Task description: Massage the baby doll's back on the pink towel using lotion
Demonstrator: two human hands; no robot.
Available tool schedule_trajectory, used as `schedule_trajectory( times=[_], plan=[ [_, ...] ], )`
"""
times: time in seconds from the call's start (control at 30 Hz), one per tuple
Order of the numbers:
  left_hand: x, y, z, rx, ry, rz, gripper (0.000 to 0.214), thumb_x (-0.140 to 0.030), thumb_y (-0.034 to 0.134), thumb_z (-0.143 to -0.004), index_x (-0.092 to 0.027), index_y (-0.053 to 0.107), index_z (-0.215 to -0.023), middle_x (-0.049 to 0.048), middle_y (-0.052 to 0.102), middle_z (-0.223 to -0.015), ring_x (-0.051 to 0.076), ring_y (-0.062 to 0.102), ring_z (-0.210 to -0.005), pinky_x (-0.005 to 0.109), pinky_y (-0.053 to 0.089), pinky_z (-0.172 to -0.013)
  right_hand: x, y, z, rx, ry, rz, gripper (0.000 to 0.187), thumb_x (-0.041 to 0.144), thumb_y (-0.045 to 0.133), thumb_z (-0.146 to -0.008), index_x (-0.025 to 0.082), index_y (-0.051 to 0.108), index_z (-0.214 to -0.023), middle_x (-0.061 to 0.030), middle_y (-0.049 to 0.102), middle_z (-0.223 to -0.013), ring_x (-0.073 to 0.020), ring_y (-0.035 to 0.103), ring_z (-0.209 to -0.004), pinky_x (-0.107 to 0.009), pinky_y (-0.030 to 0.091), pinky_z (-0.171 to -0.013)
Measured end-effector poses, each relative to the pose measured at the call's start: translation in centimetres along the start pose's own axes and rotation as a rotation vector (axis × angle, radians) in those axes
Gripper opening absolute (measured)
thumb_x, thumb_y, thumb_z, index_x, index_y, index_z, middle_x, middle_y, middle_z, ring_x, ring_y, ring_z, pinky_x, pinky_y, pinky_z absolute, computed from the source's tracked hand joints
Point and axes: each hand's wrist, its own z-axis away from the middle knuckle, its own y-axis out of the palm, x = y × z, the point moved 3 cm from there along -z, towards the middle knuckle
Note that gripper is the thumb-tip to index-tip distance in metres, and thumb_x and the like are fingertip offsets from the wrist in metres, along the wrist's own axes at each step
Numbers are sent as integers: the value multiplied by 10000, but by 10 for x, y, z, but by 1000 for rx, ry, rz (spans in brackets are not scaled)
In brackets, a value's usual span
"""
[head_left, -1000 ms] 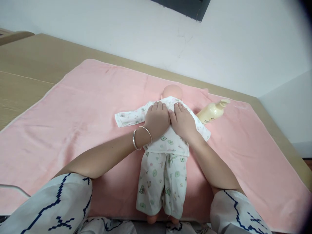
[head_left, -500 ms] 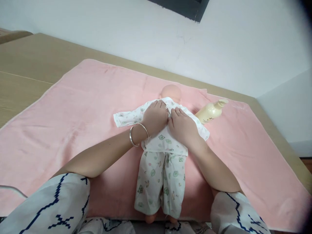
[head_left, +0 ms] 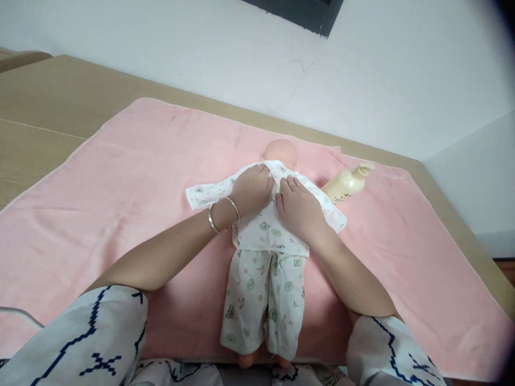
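Note:
A bald baby doll (head_left: 280,152) lies on its back or front, I cannot tell which, its feet toward me. It wears a white printed shirt (head_left: 265,236) and matching trousers (head_left: 246,300). My left hand (head_left: 253,188), with a silver bangle at the wrist, has its fingers curled in at the upper chest, closed on the shirt near the collar; the fingertips are partly hidden. Flat on the other side of the shirt's upper part rests my right hand (head_left: 301,206), fingers stretched out and thumb apart.
Beside the doll's arm on the right, a pale yellow pump bottle (head_left: 346,184) lies tilted. A pink blanket (head_left: 161,145) spreads under everything on a wooden table (head_left: 52,102). A white wall (head_left: 201,48) rises behind, and a pale cable (head_left: 22,311) shows at lower left.
My left hand has shifted slightly left, its fingers curling more, and the shirt's edge by the collar shows more. My right hand stays nearly in place.

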Motion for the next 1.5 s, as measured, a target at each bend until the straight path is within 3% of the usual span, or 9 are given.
schedule_trajectory(
  times=[0.17, 0.3, 0.47, 0.6, 0.7, 0.87, 1.27, 1.5],
  plan=[
    [-26, -5, 16, -26, -81, 2, 411, -134, 380, -969, 28, 604, -1273, 301, 603, -1362, 367, 548, -1346, 527, 427, -1146, -18, 0, -18, 15, 40, -68, 539, 277, 304, -1016, 0, 493, -1437, -244, 485, -1542, -339, 426, -1471, -492, 345, -1212],
    [-43, -9, 26, -8, -99, -37, 479, -143, 400, -962, 45, 522, -1385, 292, 558, -1437, 362, 515, -1394, 508, 432, -1151, -25, 7, -28, 7, 67, -60, 521, 249, 287, -1009, 1, 506, -1411, -243, 494, -1534, -352, 431, -1458, -534, 308, -1216],
    [-24, -7, 14, -47, -30, 11, 440, -188, 356, -992, 25, 588, -1299, 271, 611, -1369, 339, 551, -1346, 475, 426, -1162, -7, 0, -7, 32, 52, 26, 562, 248, 279, -1025, -52, 418, -1478, -278, 464, -1543, -373, 415, -1467, -516, 321, -1205],
    [-11, 2, 6, -41, -67, 17, 454, -221, 284, -1018, 21, 610, -1222, 298, 595, -1364, 374, 532, -1348, 541, 424, -1134, 4, -13, 7, 56, -6, 128, 468, 200, 308, -1009, -5, 568, -1340, -273, 600, -1407, -375, 547, -1344, -490, 377, -1154],
    [-10, 9, 7, -86, -117, 61, 474, -262, 285, -1027, 25, 557, -1289, 302, 577, -1392, 375, 506, -1375, 559, 410, -1139, -4, -13, 0, 58, 8, 90, 419, 209, 306, -1013, 67, 640, -1223, -222, 684, -1289, -341, 635, -1219, -441, 456, -1071],
    [-11, 13, 8, -139, -189, 121, 484, -307, 340, -1018, -6, 515, -1354, 279, 576, -1415, 356, 507, -1388, 544, 390, -1169, -26, 4, -24, -5, 84, -43, 563, 335, 308, -1036, -16, 476, -1442, -248, 499, -1528, -355, 439, -1454, -465, 367, -1180],
    [-11, 16, 8, -173, -200, 102, 458, -312, 369, -1007, -48, 541, -1338, 242, 608, -1392, 342, 538, -1358, 526, 415, -1155, -29, 12, -26, -49, 76, -30, 593, 332, 290, -1032, -50, 460, -1452, -273, 517, -1502, -350, 445, -1449, -482, 317, -1210],
    [-13, 9, 7, -98, -215, 109, 502, -304, 364, -1016, 33, 535, -1347, 273, 575, -1416, 361, 513, -1373, 507, 389, -1177, -29, 12, -26, -40, 86, -29, 566, 319, 291, -1036, -29, 480, -1440, -261, 521, -1503, -350, 459, -1439, -490, 319, -1207]
  ],
)
